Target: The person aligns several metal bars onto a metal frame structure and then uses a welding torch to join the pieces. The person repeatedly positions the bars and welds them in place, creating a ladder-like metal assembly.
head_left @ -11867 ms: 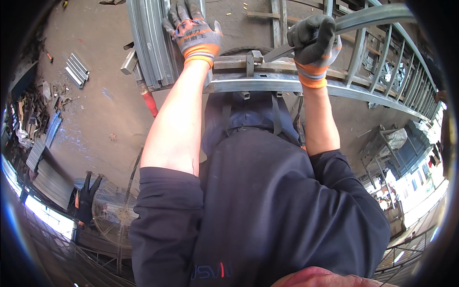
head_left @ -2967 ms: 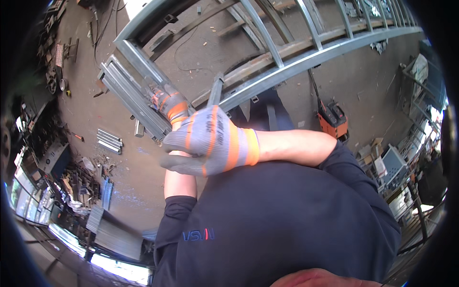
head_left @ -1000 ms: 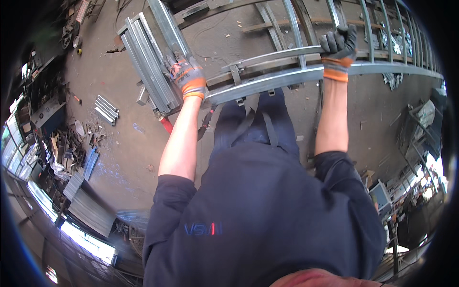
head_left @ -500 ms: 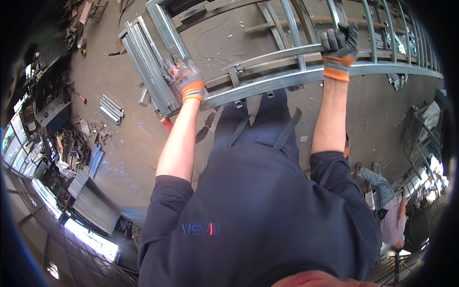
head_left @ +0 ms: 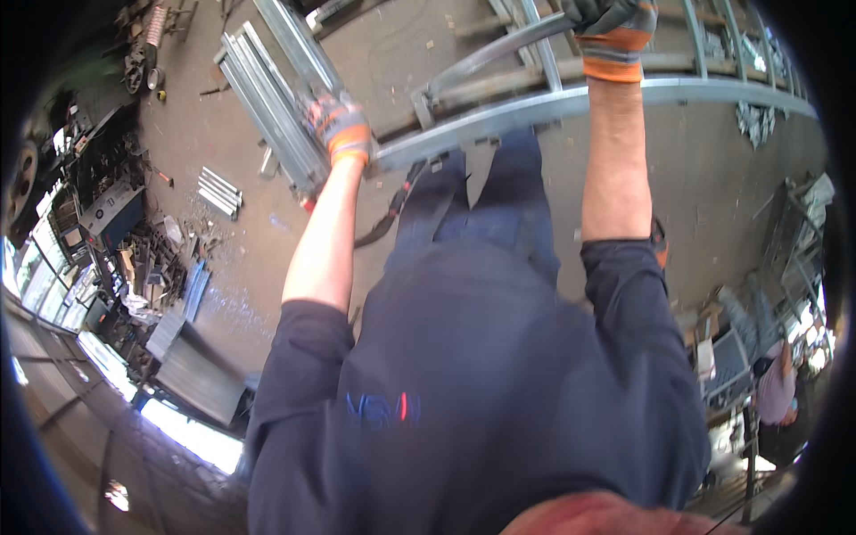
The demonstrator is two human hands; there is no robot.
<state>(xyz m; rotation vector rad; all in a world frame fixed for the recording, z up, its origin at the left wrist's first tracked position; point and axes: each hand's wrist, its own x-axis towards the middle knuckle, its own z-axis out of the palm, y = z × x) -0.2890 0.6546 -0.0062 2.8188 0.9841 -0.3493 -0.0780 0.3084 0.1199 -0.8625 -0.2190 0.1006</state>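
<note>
My left hand (head_left: 339,127), in a grey and orange work glove, lies with its fingers spread on a silver steel tube (head_left: 301,45). It is at the near left corner of a welded steel frame (head_left: 499,127). Beside that hand lies a stack of steel channels (head_left: 266,98). My right hand (head_left: 613,28), in the same kind of glove, is closed round the far end of a slightly curved metal bar (head_left: 504,52). The bar's other end meets a short upright piece (head_left: 423,109) near the frame's front rail. The top of the frame is cut off by the picture edge.
Short silver profiles (head_left: 219,192) lie on the floor at left, near metal scraps (head_left: 178,234) and a grey cabinet (head_left: 111,212). Another person (head_left: 774,392) is at far right, among racks and boxes. Frame rungs (head_left: 691,40) extend to the right.
My right hand has moved away from me, swinging the bar's held end farther from the front rail. My left hand stays on the tube. The whole view has shifted slightly.
</note>
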